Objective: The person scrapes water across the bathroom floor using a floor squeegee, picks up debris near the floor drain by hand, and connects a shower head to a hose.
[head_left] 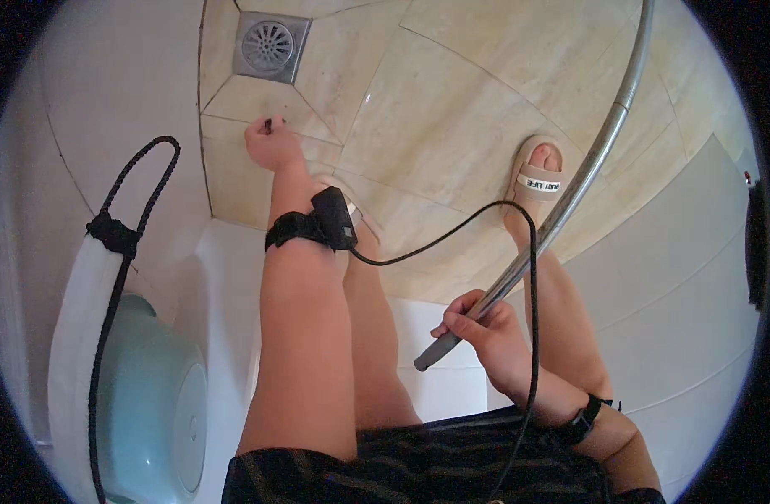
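My right hand is wrapped round the lower part of a metal pole. The pole's grey end cap sticks out below my fingers, and its far end runs out of view at the top right. Down by the tiled floor, my left hand is closed, fingers curled round a small dark thing too small to name. A square metal floor drain lies a little beyond that hand. Around my left forearm is a black strap with a black box, from which a black cable loops over to the right.
At the lower left stands a light-green plastic basin beside a white padded thing with a black cord loop. Cream floor tiles spread ahead. My sandalled foot is near the pole; a pale curved panel rises at right.
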